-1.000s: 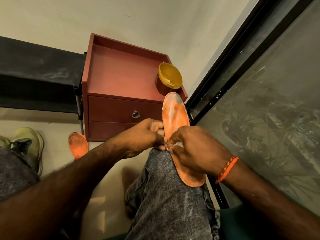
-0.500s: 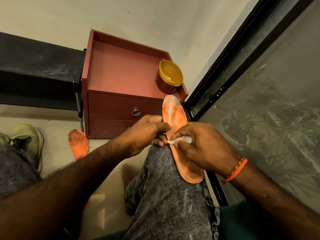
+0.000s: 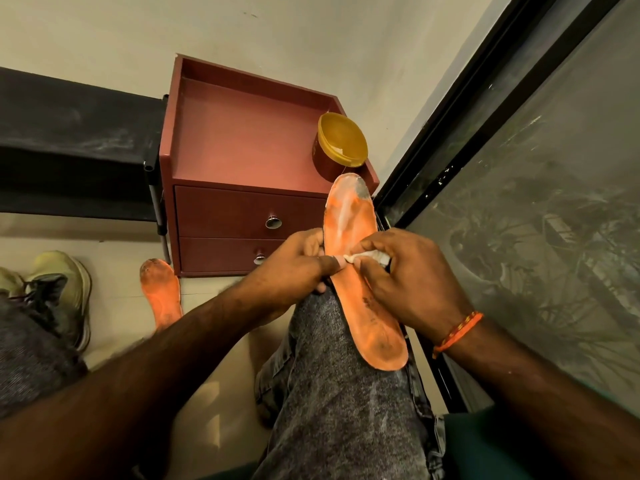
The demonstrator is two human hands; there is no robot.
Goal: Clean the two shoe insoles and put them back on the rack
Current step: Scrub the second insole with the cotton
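A dirty orange insole [image 3: 349, 223] lies lengthwise on my grey-jeaned knee, its toe end pale and smudged. My left hand [image 3: 298, 268] grips its left edge near the middle, thumb on top. My right hand [image 3: 408, 275] pinches a small white wipe [image 3: 369, 257] and presses it onto the insole's middle. A second orange insole [image 3: 161, 294], also grimy, lies on the floor beside the cabinet, partly hidden by my left forearm. The black rack shelf [image 3: 69, 133] runs along the wall at the left.
A red two-drawer cabinet [image 3: 242, 209] stands ahead against the wall, with a yellow-lidded tub [image 3: 341, 143] on its top. A green-yellow sneaker [image 3: 65, 289] sits on the floor at left. A dark-framed glass pane [image 3: 536, 202] runs along my right side.
The white wipe came into sight in my right hand, which drew back slightly along the insole. My left hand stayed on the insole's edge. The camera tilted a little.
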